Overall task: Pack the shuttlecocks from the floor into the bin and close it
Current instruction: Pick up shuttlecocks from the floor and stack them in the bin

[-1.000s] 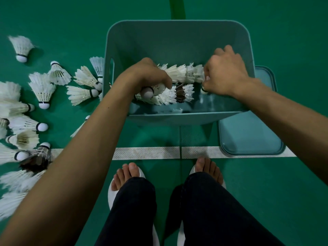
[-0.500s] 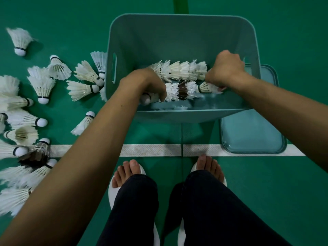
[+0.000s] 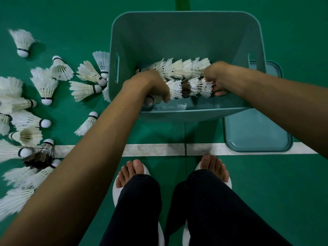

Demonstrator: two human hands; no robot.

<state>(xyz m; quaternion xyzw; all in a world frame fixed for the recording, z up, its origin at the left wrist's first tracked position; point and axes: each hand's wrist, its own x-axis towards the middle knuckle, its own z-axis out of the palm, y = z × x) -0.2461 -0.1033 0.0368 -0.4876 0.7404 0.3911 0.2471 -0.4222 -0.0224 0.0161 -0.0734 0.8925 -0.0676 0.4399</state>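
1. A green floor (image 3: 266, 201) filled the view.
2. A white line (image 3: 156, 150) crossed it from left to right.
3. White slippers (image 3: 115, 190) held bare toes (image 3: 134, 167) just below that line.
4. Dark trousers (image 3: 213, 210) covered both legs.

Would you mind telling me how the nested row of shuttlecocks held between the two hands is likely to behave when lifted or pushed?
The nested row is probably light: feathers on small cork tips. Held only at its ends by the left hand and right hand, it may sag or pull apart mid-row. The thin feathers look fragile, so squeezing could crush them.
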